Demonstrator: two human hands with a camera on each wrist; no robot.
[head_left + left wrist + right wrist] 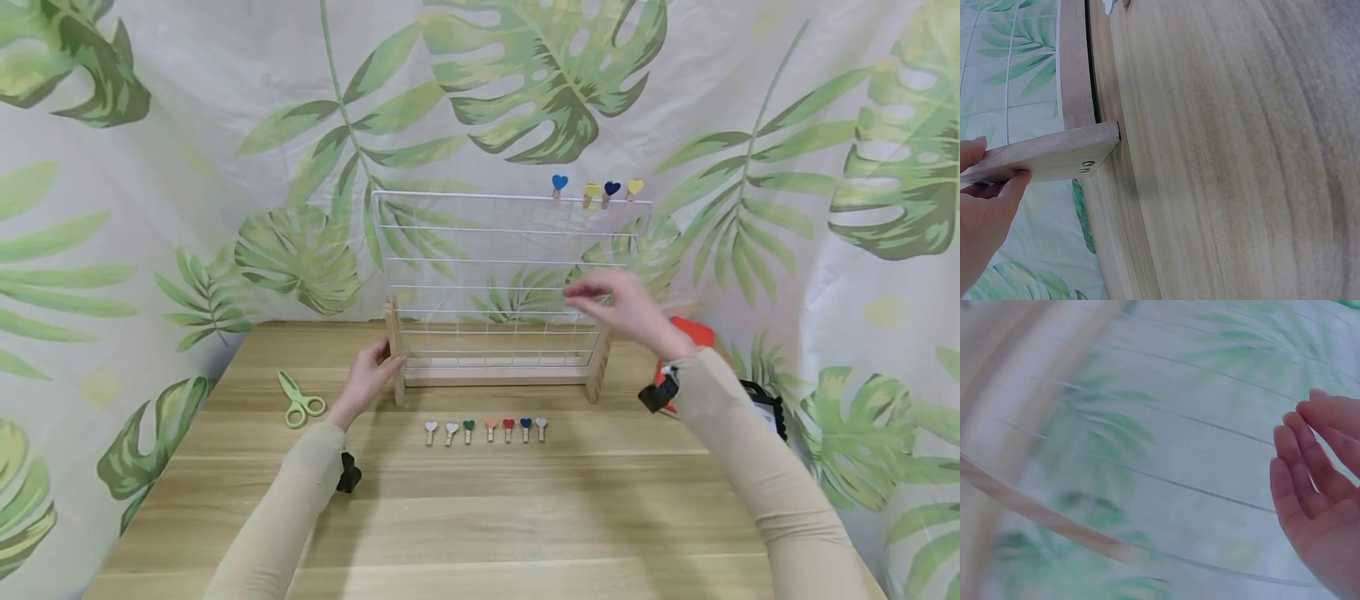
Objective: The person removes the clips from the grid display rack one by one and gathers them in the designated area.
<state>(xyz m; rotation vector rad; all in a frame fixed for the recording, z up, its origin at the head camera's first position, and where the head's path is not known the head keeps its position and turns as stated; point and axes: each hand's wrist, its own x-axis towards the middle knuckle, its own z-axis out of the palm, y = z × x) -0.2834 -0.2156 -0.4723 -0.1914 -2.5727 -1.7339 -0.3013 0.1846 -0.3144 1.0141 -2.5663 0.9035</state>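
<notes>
A white wire grid rack [487,261] stands upright in a wooden base [495,377]. My left hand [367,375] holds the rack's left wooden post [397,354]; in the left wrist view, thumb and fingers lie on either side of that post [1054,153]. My right hand [618,308] is in the air before the grid's right part, and the right wrist view shows nothing in its loosely bent fingers [1297,469]. Along the top wire at the right sit several heart clothespins, among them a blue one [559,183] and a dark blue one [611,190].
Below the rack, several small heart clothespins lie in a row, including a green one [468,430] and a red one [508,428]. Green scissors [300,402] lie at the left. A red object [693,332] and a black-edged item [767,408] are behind the right forearm.
</notes>
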